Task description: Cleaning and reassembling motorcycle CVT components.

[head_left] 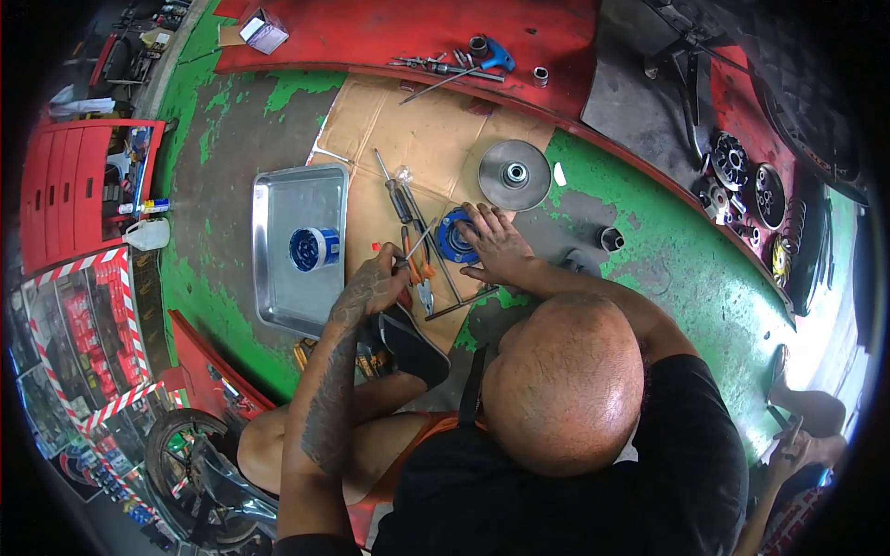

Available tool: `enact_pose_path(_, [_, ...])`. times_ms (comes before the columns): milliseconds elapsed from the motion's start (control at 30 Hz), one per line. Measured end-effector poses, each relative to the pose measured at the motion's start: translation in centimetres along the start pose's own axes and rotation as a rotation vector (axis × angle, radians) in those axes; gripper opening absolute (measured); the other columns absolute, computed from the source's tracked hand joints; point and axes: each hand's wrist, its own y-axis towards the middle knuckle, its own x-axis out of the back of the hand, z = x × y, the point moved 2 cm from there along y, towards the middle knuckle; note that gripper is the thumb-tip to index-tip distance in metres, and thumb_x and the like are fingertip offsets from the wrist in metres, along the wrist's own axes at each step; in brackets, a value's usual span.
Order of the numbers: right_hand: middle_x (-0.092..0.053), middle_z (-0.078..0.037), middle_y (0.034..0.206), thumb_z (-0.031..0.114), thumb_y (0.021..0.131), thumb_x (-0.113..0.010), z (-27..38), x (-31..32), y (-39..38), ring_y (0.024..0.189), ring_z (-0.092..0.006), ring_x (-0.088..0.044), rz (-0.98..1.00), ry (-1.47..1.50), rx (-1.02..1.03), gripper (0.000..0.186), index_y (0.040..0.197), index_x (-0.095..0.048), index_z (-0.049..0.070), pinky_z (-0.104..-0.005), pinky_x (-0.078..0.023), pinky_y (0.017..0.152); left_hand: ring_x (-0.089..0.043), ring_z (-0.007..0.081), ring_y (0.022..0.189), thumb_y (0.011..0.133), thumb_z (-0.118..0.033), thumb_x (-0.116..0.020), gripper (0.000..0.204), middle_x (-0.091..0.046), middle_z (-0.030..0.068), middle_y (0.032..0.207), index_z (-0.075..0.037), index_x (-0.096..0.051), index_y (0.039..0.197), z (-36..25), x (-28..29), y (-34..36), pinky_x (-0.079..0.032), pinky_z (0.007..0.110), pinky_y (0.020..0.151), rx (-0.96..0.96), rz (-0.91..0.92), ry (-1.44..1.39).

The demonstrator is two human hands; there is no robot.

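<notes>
Before me, a round grey metal disc lies separate; right hand, fingers spread, covers round blue part, apparently unfinished; left hand pinches thin silvery rod.

1. The floor was painted green, worn through to grey in many patches.
2. A creased cardboard sheet covered its middle.
3. A long red platform ran along the cardboard's far edge and on beyond its far right corner.
4. Well off the cardboard's left edge stood a red drawer cabinet.
5. Nearer, red-and-white striped tape edged a display case.
6. Whitish light glared on the floor's right side.
</notes>
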Motion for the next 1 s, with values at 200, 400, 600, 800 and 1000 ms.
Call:
enact_pose_path(200, [-0.025,-0.02,0.16,0.056,0.085,-0.066,-1.0,-2.1,-0.1,0.148,-0.0376,-0.026,0.096,0.165,-0.016,0.089,0.153,-0.034,0.009,-0.0482,-0.02,0.123,-0.07,0.0251,0.082,0.103,-0.029,-0.046,0.043,-0.072,0.0139,0.097,-0.009,-0.047,0.141,-0.9,-2.0,0.7,-0.056,0.037,0.074,-0.05,0.121,-0.251])
enact_pose_path(400, [-0.03,-0.02,0.155,0.053,0.082,-0.07,-0.9,-0.9,0.5,0.145,-0.0374,-0.029,0.092,0.201,-0.011,0.089,0.152,-0.035,0.009,-0.0475,-0.021,0.122,-0.069,0.0206,0.077,0.105,-0.031,-0.044,0.041,-0.072,0.0084,0.095,-0.008,-0.054,0.138,2.9,-4.2,3.5,-0.055,0.034,0.07,-0.206,0.022,-0.28])
enact_pose_path(600, [-0.032,-0.021,0.152,0.052,0.081,-0.071,-1.1,-1.3,1.7,0.146,-0.0372,-0.028,0.09,0.266,-0.02,0.09,0.151,-0.035,0.007,-0.0473,-0.021,0.123,-0.064,0.0156,0.08,0.108,-0.023,-0.039,0.035,-0.067,0.006,0.094,-0.005,-0.056,0.133,2.6,-4.4,3.9,-0.053,0.029,0.074,-0.172,0.133,-0.437])
enact_pose_path(800, [-0.031,-0.022,0.153,0.053,0.083,-0.069,-1.0,-3.7,1.8,0.148,-0.0392,-0.023,-0.022,0.319,0.011,0.089,0.15,-0.035,0.005,-0.0484,-0.019,0.124,-0.068,0.0189,0.076,0.105,-0.028,-0.042,0.037,-0.071,0.01,0.09,-0.007,-0.059,0.131,1.8,-3.1,4.4,-0.056,0.034,0.069,-0.211,0.095,-0.242])
enact_pose_path(1000, [-0.031,-0.024,0.153,0.054,0.084,-0.066,-1.0,-3.7,2.5,0.148,-0.0399,-0.022,-0.002,0.298,0.027,0.089,0.15,-0.035,0.003,-0.0505,-0.019,0.123,-0.07,0.0303,0.083,0.102,-0.022,-0.045,0.03,-0.071,0.0174,0.091,-0.005,-0.064,0.119,-3.6,1.5,2.7,-0.056,0.041,0.075,-0.21,0.089,0.043])
